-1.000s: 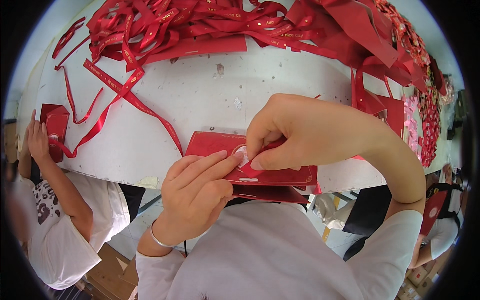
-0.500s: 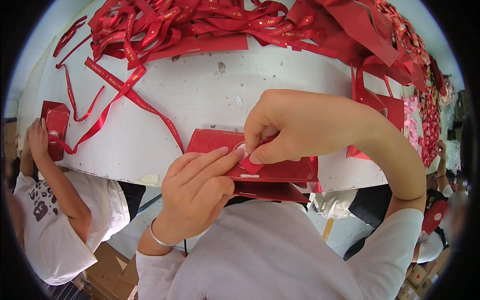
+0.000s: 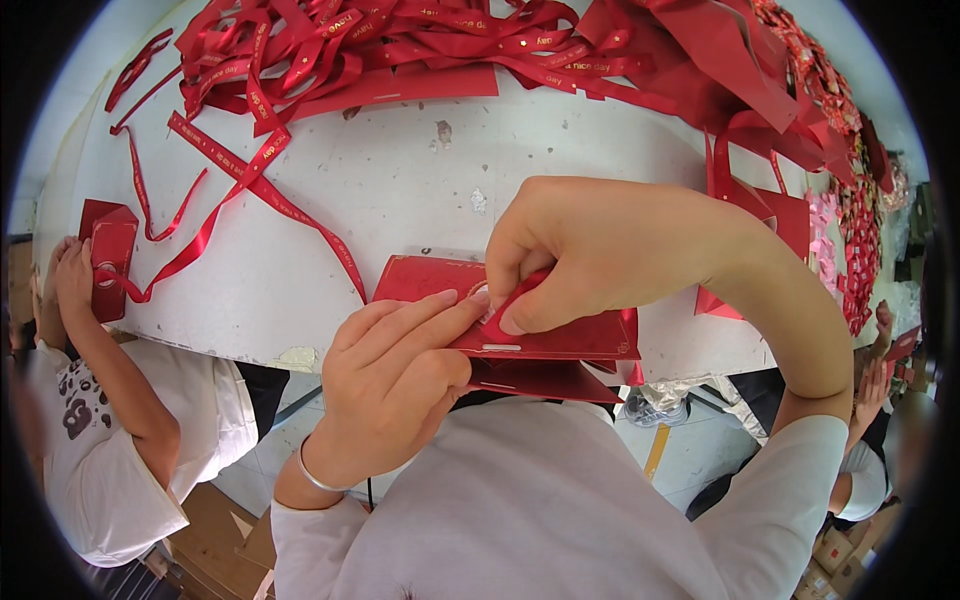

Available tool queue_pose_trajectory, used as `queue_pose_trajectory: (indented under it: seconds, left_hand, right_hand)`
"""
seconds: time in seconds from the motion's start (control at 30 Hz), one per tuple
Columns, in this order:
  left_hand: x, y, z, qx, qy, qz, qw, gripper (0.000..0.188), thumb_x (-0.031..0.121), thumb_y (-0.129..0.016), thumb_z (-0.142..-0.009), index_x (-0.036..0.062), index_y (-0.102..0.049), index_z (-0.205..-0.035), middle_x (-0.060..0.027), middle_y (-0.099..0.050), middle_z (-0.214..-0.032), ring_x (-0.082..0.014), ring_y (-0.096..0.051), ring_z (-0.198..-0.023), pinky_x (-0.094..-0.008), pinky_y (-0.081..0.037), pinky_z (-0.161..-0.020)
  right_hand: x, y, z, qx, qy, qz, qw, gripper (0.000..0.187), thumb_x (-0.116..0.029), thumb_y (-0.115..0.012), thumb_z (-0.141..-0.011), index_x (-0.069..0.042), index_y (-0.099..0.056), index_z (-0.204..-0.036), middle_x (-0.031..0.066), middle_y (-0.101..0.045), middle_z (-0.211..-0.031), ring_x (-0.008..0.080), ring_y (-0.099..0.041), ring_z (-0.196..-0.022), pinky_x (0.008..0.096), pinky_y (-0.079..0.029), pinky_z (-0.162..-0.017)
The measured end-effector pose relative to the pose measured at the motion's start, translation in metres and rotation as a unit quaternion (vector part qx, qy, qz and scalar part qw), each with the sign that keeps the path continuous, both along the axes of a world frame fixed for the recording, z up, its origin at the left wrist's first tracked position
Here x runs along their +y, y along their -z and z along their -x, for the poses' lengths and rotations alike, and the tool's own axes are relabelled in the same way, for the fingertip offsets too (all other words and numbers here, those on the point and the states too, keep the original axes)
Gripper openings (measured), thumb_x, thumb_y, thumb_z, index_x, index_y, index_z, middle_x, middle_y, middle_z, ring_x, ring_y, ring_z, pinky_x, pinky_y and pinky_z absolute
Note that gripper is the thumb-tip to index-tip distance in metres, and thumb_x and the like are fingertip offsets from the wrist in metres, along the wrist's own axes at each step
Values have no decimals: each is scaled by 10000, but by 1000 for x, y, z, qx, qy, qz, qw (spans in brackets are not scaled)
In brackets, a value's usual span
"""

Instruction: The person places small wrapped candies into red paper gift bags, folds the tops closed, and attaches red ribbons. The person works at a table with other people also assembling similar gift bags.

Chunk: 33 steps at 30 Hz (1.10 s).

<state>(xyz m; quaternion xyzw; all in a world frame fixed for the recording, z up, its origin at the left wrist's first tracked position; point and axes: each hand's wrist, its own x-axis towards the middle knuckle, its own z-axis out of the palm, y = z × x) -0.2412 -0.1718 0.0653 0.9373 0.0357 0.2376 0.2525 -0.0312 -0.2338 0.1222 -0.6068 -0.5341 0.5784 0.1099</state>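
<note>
- Pinching a narrow red satin ribbon (image 3: 522,295): right hand (image 3: 575,250), its grip clamped beside the pale round patch (image 3: 487,313).
- Folded red cardboard bag (image 3: 425,278) lies at the white counter's (image 3: 400,190) near edge; left hand (image 3: 402,368) rests on it; whether its thumb clamps cannot be told.
- Change: ribbon stands slightly more exposed; bag barely shifted. Judgement: ribbon handling continues, unfinished.

2 bare hands at centre, one left hand (image 3: 400,370), one right hand (image 3: 575,270) | 1 gold-printed red card package (image 3: 570,342) beneath them | 1 slim silver metal bangle (image 3: 318,478), 7–8 o'clock | 1 heap of red satin ribbons (image 3: 390,50), 11–12 o'clock, strands uncountable | 1 red card box (image 3: 114,250), 9 o'clock | 1 white table (image 3: 400,190)
</note>
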Motion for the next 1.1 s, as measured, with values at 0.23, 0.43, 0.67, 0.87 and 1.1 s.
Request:
queue_pose_trajectory:
  seconds: [0.23,0.43,0.67,0.87,1.1]
  left_hand:
    - [0,-1,0,-2,0,-3,1000,214,62,-667,-646,94,-469,-721,-115,-656,-1015,-247,-621,-913,-327,-443,-730]
    - [0,0,0,-6,-2,-6,1000,209,52,-656,-653,95,-462,-716,-117,-657,-1015,-244,-625,-902,-322,-443,-727]
    - [-1,0,0,-5,-3,-8,1000,192,56,-644,-658,91,-461,-703,-117,-658,-1008,-242,-627,-894,-316,-441,-730]
    - [-1,-1,0,-7,-6,-5,1000,189,59,-643,-661,92,-463,-707,-116,-659,-999,-242,-624,-898,-321,-441,-729]
    - [0,-1,0,-8,0,-8,1000,197,69,-657,-658,91,-471,-716,-115,-659,-994,-247,-623,-904,-326,-445,-730]
  right_hand:
    - [1,-3,-1,26,17,45,999,159,-173,-603,-673,-16,-591,-653,3,-479,-527,105,-418,-469,265,-338,-460]
    - [2,2,-1,27,24,45,998,161,-128,-636,-746,25,-645,-797,9,-588,-621,66,-469,-556,231,-380,-507]
    - [2,3,-2,29,22,29,999,174,-143,-629,-725,22,-636,-779,23,-578,-616,79,-482,-555,238,-382,-509]
    - [3,2,-1,41,36,34,998,159,-165,-596,-668,-6,-600,-676,10,-490,-537,108,-428,-484,265,-345,-470]
    - [5,-1,1,-18,-13,33,999,163,-123,-628,-732,33,-634,-777,-6,-520,-572,70,-434,-521,242,-349,-467]
